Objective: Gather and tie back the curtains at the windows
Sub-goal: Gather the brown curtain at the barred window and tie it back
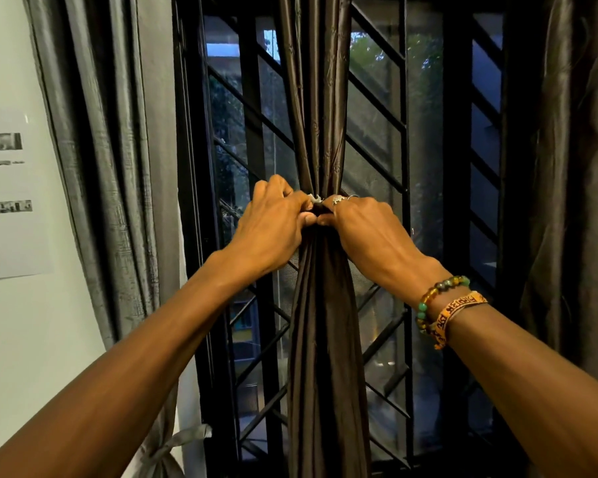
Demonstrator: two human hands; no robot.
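Your brown curtain hangs at the middle of the window, in front of the black window grille. It is drawn into 1 tight column and waisted where your 2 hands meet. Your left hand and right hand sit thumb to thumb at that waist, both sets of fingers clenched on a pale tie. Only a small scrap of the tie shows between them, so I cannot tell whether a knot is formed. Risk 1: the cloth is smooth, glossy and satin-like, falling in long narrow pleats, so a loosely drawn tie is likely to slide down or let folds escape. Risk 2: the tie looks thin and short, and letting go of either end before it is cinched would probably spill the bundle open. Risk 3: the rings on your right hand could snag the fine weave. The grey curtain at the left is coarser, matte and crinkled, and hangs apart from the work.
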